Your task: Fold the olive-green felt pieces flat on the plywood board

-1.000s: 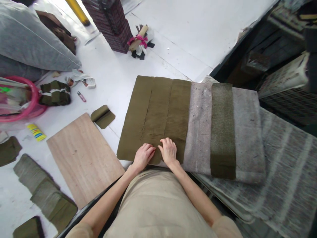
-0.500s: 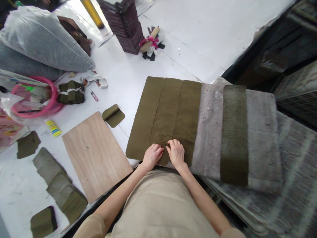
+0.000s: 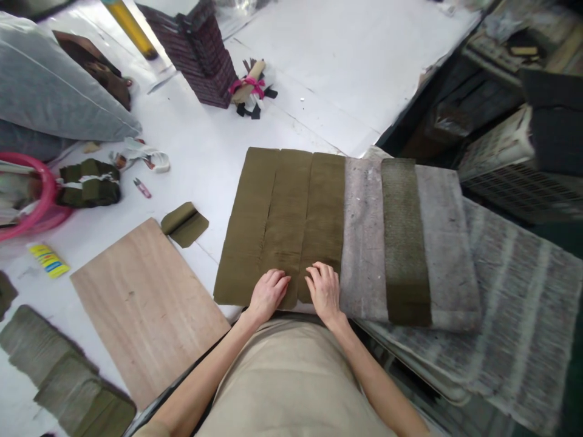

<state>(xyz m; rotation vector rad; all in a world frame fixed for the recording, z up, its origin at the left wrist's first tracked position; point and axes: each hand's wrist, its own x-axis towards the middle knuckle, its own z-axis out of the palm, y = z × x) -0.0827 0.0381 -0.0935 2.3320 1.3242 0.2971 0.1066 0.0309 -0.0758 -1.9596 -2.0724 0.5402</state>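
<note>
Olive fabric pieces [image 3: 286, 206] lie side by side, edges meeting, on a grey felt pad [image 3: 362, 243] in front of my body. My left hand [image 3: 269, 294] rests on their near edge, fingers bent and pressed together; whatever is under the fingertips is hidden. A short way to the right, my right hand [image 3: 323, 288] touches the near part of the right piece with curled, slightly parted fingers and holds nothing visible. Farther right on the pad lies a separate olive strip [image 3: 405, 243], darker at its near end.
On the left are a wooden board [image 3: 148, 309], a small olive piece [image 3: 185, 224], a yellow tube [image 3: 48, 260], pink snips [image 3: 142, 187] and a pink basket [image 3: 48, 194]. A dark stack [image 3: 200, 60] stands at the back; crates [image 3: 501, 176] are at right.
My hands have moved slightly apart at the near edge of the olive pieces. The camera view has shifted, so the surroundings appear farther left.
</note>
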